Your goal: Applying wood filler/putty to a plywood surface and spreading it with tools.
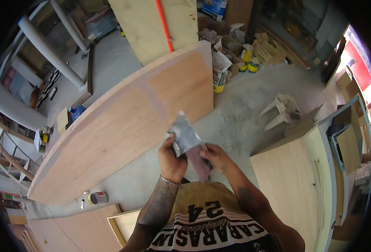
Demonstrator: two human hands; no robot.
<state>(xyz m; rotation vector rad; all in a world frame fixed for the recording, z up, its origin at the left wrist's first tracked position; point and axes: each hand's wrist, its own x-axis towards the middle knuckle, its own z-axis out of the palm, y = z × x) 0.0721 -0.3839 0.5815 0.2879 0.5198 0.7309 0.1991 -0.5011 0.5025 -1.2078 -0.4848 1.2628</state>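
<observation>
In front of my chest, my left hand (173, 161) is closed on a thin silver-grey metal sheet (184, 132), whose pointed corner tilts away from me. My right hand (216, 157) is closed at the edge of a flat, dull-pink piece (199, 165) that hangs below the sheet and overlaps its lower end. Blur hides exactly what this piece is and whether it is joined to the sheet. Just beyond both hands stands a long curved plywood panel (110, 143), with pinkish filler smeared along its top edge and a seam.
A white plastic stool (283, 111) stands on the concrete floor to the right, near a plywood cabinet (286, 180). An open paint can (98, 198) sits at lower left. Yellow-labelled cans (252, 65) and cardboard pile up behind the panel, beside a cream column (152, 29).
</observation>
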